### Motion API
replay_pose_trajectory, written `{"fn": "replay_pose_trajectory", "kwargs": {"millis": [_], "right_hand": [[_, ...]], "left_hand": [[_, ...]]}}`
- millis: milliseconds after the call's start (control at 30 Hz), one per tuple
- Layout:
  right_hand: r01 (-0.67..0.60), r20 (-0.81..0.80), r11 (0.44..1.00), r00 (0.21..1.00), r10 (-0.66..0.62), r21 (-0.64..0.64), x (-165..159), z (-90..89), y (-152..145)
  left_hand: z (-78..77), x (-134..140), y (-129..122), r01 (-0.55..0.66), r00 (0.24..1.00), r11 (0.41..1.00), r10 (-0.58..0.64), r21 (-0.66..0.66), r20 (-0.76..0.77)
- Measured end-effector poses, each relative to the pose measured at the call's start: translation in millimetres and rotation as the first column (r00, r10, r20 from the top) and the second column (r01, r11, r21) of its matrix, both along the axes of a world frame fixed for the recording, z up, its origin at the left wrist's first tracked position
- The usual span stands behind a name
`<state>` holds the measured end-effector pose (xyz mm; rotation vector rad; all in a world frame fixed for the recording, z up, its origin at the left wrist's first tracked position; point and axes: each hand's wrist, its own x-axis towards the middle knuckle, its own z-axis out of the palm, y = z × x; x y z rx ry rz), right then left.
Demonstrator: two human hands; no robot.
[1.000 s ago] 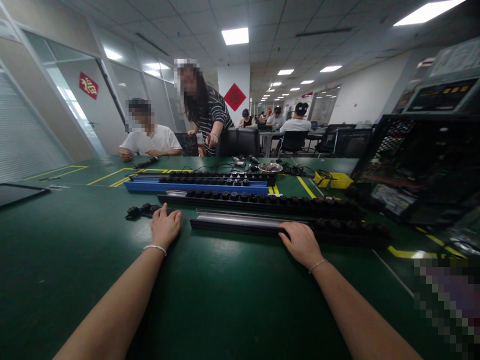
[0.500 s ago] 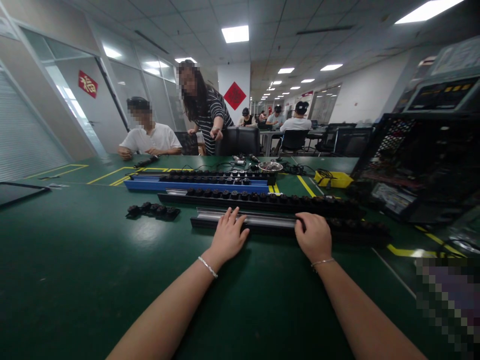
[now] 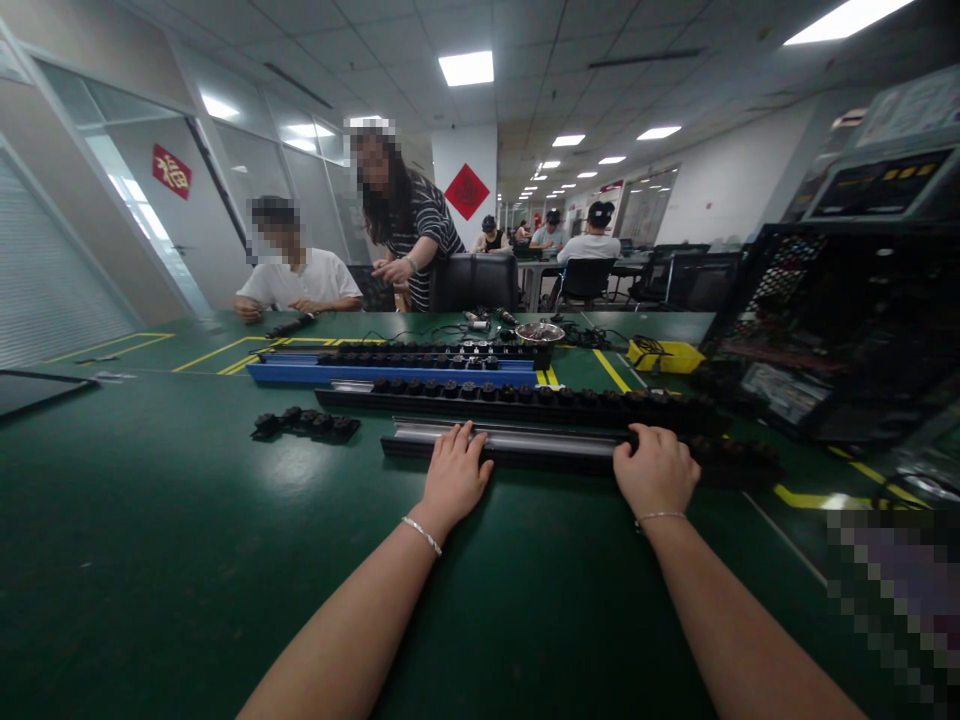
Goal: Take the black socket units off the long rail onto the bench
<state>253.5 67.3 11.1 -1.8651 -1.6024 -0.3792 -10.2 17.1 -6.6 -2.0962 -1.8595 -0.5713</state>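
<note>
Your nearest black rail (image 3: 555, 447) lies on the green worktop (image 3: 187, 560), its long axis running left to right, with a silvery channel facing up and round black units (image 3: 739, 452) toward its right end. Your left hand (image 3: 455, 475) drapes over the bare stretch, fingers slightly apart, probably to steady it. Your right hand (image 3: 658, 472) curls over the rail near the units, fingers bent, perhaps as a brace. I cannot tell whether either grips. The farther black rail (image 3: 480, 397) lies roughly parallel, presumably for easy reach.
</note>
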Motion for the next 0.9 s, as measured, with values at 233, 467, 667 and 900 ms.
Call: {"fn": "replay_pose_trajectory", "kwargs": {"millis": [233, 467, 667, 900], "right_hand": [[-0.017, -0.006, 1.000, 1.000, 0.017, -0.010, -1.0, -2.1, 2.3], [-0.129, 0.006, 0.991, 0.992, 0.129, 0.020, -1.4, -5.2, 5.6], [0.000, -0.002, 0.999, 1.000, 0.000, -0.038, -4.5, -2.7, 2.9], [-0.029, -0.009, 0.996, 1.000, 0.028, -0.084, -7.1, -1.9, 1.6]], "left_hand": [[-1.9, -0.2, 0.5, -0.001, 1.000, 1.000, 0.001, 0.015, -0.004], [-1.0, -0.9, 0.2, 0.005, 1.000, 1.000, -0.005, 0.017, -0.019], [0.4, -1.2, -0.2, 0.008, 1.000, 1.000, -0.007, 0.008, -0.019], [0.6, -1.5, -0.6, 0.012, 1.000, 1.000, -0.012, 0.008, -0.005]]}}
